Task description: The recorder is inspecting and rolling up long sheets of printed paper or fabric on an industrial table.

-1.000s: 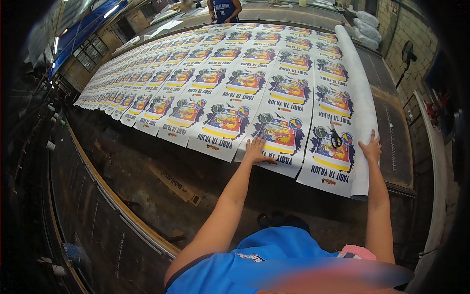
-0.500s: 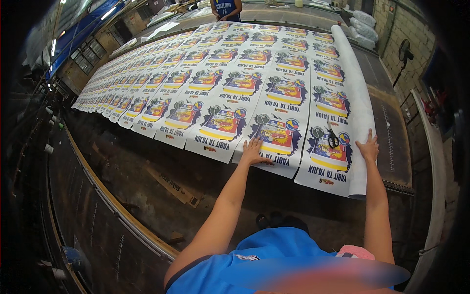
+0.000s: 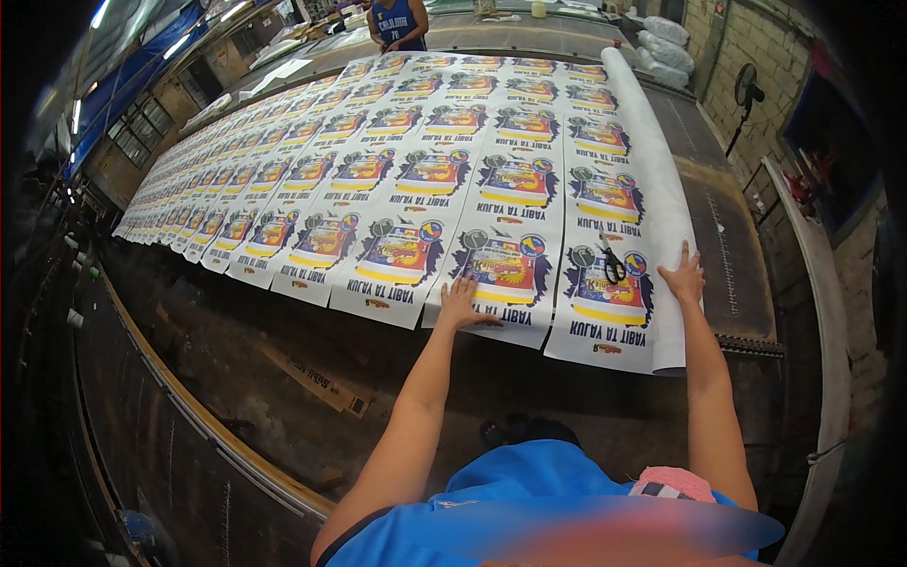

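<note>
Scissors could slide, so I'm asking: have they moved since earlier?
No; the scissors lie on the same spot of the printed paper as before.

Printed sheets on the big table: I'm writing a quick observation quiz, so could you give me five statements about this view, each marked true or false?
1. The left hand rests on the printed sheets, fingers spread. True.
2. The right hand is gripping the scissors. False: it touches the white roll, and the scissors lie apart from it.
3. The scissors lie on one of the prints, left of the roll. True.
4. The standing fan is to the left of the printed sheets. False: it stands to their right, by the block wall.
5. A co-worker in a blue top stands at the far side of the printed sheets. True.
</note>
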{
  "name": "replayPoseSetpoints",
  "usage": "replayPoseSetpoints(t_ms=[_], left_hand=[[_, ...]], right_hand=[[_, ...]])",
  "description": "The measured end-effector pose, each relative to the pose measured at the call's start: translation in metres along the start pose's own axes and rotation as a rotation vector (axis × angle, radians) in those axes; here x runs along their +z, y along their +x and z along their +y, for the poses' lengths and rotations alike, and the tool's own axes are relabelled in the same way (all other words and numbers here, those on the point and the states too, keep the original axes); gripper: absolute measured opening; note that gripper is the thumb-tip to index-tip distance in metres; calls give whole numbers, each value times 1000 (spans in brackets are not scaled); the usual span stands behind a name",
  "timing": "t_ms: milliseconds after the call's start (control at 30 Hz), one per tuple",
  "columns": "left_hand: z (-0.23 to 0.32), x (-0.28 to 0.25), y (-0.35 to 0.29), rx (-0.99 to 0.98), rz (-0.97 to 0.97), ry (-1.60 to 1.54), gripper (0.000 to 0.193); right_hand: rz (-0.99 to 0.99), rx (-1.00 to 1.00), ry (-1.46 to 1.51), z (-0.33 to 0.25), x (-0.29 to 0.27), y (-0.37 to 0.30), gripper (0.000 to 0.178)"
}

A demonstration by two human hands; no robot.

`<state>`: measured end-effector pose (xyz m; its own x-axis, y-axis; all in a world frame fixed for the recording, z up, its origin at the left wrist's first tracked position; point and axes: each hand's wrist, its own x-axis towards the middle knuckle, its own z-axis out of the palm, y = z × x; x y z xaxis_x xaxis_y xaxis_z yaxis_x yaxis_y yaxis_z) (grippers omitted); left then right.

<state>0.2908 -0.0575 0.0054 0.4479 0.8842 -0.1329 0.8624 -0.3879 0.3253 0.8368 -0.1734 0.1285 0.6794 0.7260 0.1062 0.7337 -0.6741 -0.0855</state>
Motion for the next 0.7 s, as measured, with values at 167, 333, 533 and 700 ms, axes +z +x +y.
replayPoseSetpoints(t_ms=[167,333,533,700], left_hand=[[0,2,0,-32,-27,21,137],[1,1,-1,-13,-11,-9,137],[1,2,-3,-10,-1,-10,136],[1,4,-4,27,33,-16,132]], right_hand=[[-21,7,-12,1,3,1,110],[-17,-4,3,2,4,1,110],[-94,-5,1,1,-1,7,114],[-206,8,-35,1,-5,14,120]])
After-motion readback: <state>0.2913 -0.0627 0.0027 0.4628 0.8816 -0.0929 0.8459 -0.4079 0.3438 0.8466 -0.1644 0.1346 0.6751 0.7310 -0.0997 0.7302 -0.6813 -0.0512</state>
